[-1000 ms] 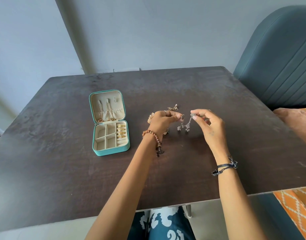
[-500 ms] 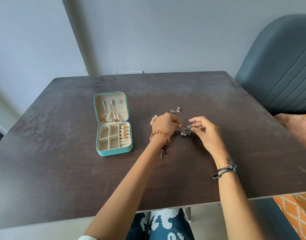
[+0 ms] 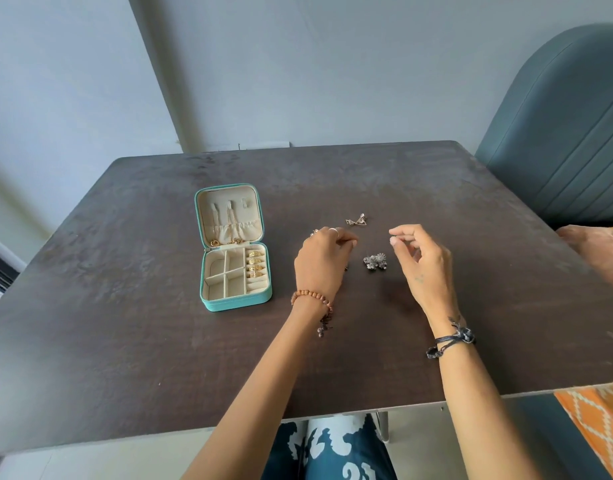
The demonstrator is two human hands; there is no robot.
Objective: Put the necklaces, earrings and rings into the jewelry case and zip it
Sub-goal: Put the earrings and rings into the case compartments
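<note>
The teal jewelry case (image 3: 208, 299) lies open on the left of the dark table (image 3: 125, 341). Necklaces hang in its raised lid, and gold rings (image 3: 255, 265) fill the right-hand slots. A small heap of silver earrings (image 3: 375, 262) lies on the table between my hands, touched by neither. A pair of triangular earrings (image 3: 357, 220) sits farther back. My left hand (image 3: 320, 263) hovers left of the heap with its fingers curled under, so its grip is hidden. A gold piece (image 3: 313, 233) peeks out behind it. My right hand (image 3: 419, 261) hangs right of the heap, fingers loosely bent and holding nothing.
A teal upholstered chair (image 3: 561, 140) stands at the table's right rear corner. Another person's hand (image 3: 596, 247) rests on the right edge, with orange patterned cloth (image 3: 602, 420) below it. A grey wall runs behind the table.
The silver earrings, held up between both hands a second ago, now lie in a heap on the table. My right hand has let go and lifted slightly away from them.
</note>
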